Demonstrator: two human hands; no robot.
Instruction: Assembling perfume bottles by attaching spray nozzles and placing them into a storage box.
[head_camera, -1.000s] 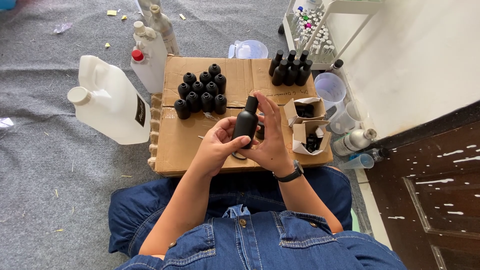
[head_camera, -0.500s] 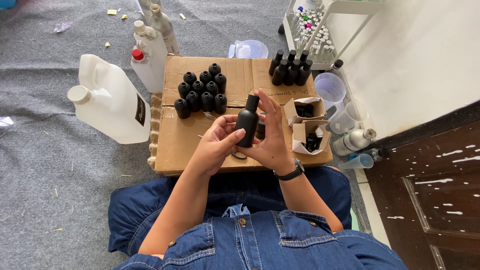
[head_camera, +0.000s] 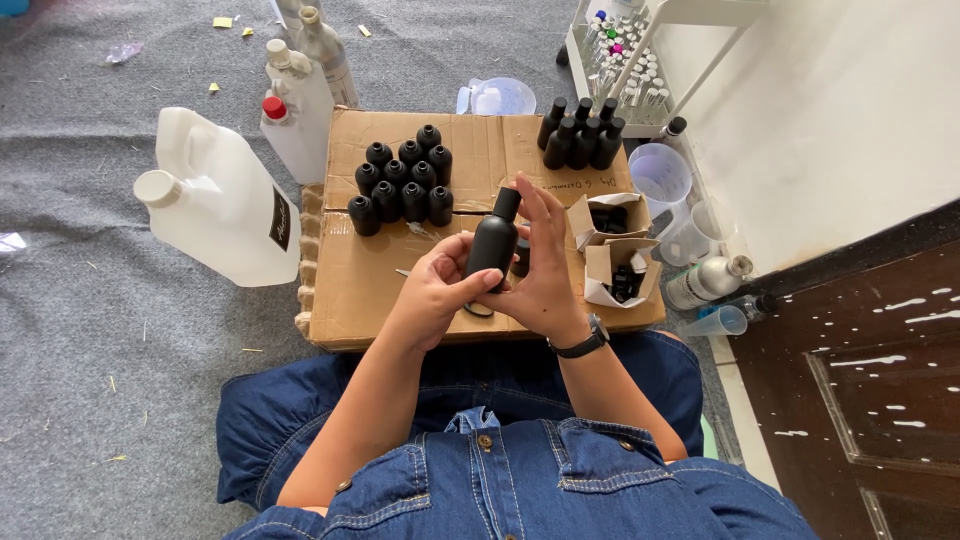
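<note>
Hands share one matte black bottle (head_camera: 492, 246), capped and upright: left hand (head_camera: 438, 290) and right hand (head_camera: 545, 275) both grip it.

A flattened cardboard box (head_camera: 370, 290) served as the work surface, lying on grey carpet (head_camera: 90, 350). On the cardboard stood a cluster of small black bottles (head_camera: 402, 180) at the left rear, a second group of taller black bottles (head_camera: 582, 135) at the right rear, and two small open cartons (head_camera: 612, 255) on the right side. On the carpet beside the cardboard lay a large white jug (head_camera: 215, 200), with smaller white bottles (head_camera: 300, 100) behind it. Clear measuring cups (head_camera: 665, 180) stood off the right edge.
</note>
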